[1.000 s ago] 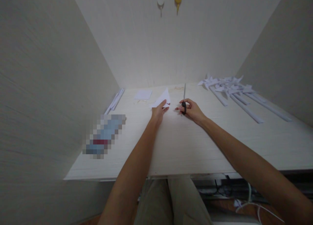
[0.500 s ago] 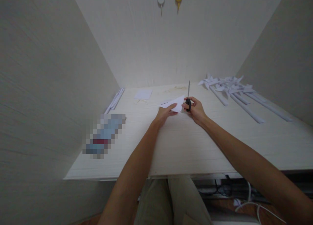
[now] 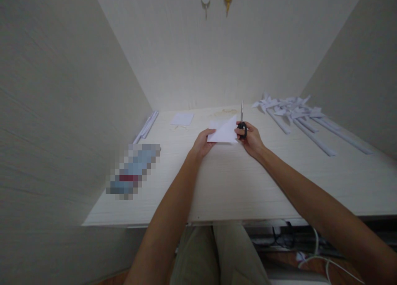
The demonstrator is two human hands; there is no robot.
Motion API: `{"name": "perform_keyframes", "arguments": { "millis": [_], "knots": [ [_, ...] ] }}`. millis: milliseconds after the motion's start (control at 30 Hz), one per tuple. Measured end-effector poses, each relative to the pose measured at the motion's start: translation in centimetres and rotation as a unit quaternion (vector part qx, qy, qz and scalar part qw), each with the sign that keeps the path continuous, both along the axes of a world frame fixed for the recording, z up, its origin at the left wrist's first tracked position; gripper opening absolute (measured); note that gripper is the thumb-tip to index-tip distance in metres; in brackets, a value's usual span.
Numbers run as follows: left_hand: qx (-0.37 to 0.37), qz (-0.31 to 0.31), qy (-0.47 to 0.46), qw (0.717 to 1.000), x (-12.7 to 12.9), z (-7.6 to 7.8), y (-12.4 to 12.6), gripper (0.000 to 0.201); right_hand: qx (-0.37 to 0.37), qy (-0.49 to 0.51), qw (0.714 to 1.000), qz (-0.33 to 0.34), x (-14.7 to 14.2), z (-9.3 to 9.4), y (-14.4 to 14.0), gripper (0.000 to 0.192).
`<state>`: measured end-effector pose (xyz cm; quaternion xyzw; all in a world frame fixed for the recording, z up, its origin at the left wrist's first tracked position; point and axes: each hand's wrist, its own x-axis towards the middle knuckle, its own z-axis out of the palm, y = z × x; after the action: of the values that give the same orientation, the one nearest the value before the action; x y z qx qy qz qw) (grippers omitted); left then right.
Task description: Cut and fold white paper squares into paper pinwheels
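Observation:
A white sheet of paper [image 3: 223, 132], with a diagonal edge showing across it, is held above the table between both hands. My left hand [image 3: 203, 143] pinches its left side, thumb on top. In my right hand [image 3: 251, 138] is a pair of scissors [image 3: 242, 128] with black handles, its blades together and pointing away from me. The fingers of that hand are also at the paper's right edge, and whether they grip it is partly hidden.
Several paper pinwheels [image 3: 291, 107] with rolled paper sticks lie at the back right. A paper square [image 3: 182, 119] lies at the back left, near rolled paper sticks [image 3: 147, 126]. A pixelated blue item [image 3: 135, 169] rests at the left. Walls enclose the white table [image 3: 235, 186].
The paper has turned and now shows a wider, flatter face. My left hand has shifted slightly left along it, and my right hand with the scissors slightly right.

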<state>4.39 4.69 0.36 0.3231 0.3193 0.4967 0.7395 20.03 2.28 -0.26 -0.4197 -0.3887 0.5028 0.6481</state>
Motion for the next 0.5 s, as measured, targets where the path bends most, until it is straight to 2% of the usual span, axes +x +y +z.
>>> {"name": "perform_keyframes", "arguments": {
  "millis": [167,300,367,500],
  "knots": [
    [0.006,-0.044,0.061,0.997,0.3,0.1,-0.9,0.014,0.006,0.016,1.0,-0.012,0.1,0.0,0.0,0.032],
    [0.046,-0.056,0.086,0.994,0.8,-0.1,-1.4,0.027,0.017,0.006,1.0,-0.023,0.3,-0.2,0.3,0.03],
    [0.07,-0.035,0.052,0.996,1.1,-0.2,-1.3,0.035,0.022,0.008,0.999,-0.035,0.4,-0.4,0.5,0.03],
    [0.081,0.076,-0.007,0.994,1.5,-0.4,-1.0,0.039,0.019,0.011,0.999,-0.038,0.3,-0.6,0.6,0.036]
  ]
}}
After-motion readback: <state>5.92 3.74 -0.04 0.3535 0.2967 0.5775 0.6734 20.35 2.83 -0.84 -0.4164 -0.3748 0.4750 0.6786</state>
